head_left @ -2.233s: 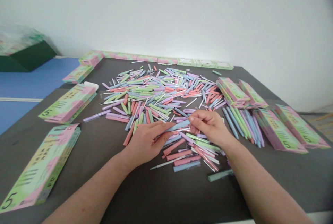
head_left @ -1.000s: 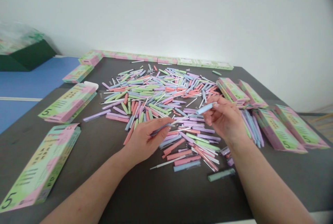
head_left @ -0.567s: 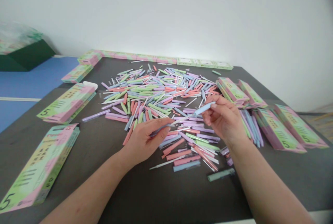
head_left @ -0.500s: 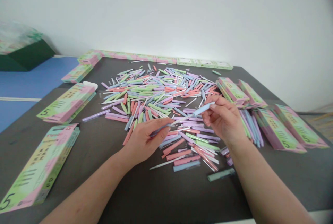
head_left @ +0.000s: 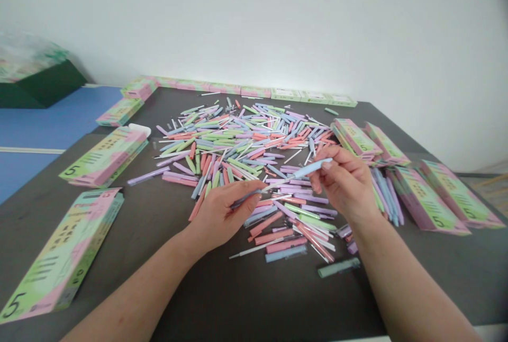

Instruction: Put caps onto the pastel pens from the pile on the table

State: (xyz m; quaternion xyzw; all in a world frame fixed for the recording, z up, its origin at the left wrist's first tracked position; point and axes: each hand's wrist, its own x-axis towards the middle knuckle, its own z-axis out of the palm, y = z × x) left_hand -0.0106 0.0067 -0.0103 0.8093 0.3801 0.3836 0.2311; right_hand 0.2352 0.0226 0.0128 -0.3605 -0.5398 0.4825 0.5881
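Above heaped pen parts (head_left: pixel 238 138), left hand (head_left: pixel 224 209) pinching a bluish piece (head_left: pixel 243 199), white refill (head_left: pixel 275 184) jutting out, right hand (head_left: pixel 345 183) pinching a light-blue barrel (head_left: pixel 309 168) (contact with refill unclear).

In the middle we see a blue tube (head_left: pixel 310 168) that looks like smooth, dull plastic. The pens (head_left: pixel 238 162) look plastic too, some with shiny clear parts (head_left: pixel 298 251). On the left, we see smooth card boxes (head_left: pixel 59 257). The dark table (head_left: pixel 270 299) looks dull and smooth.

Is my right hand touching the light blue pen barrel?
Touching: the head view shows your right hand pinching the light blue pen barrel near one end.
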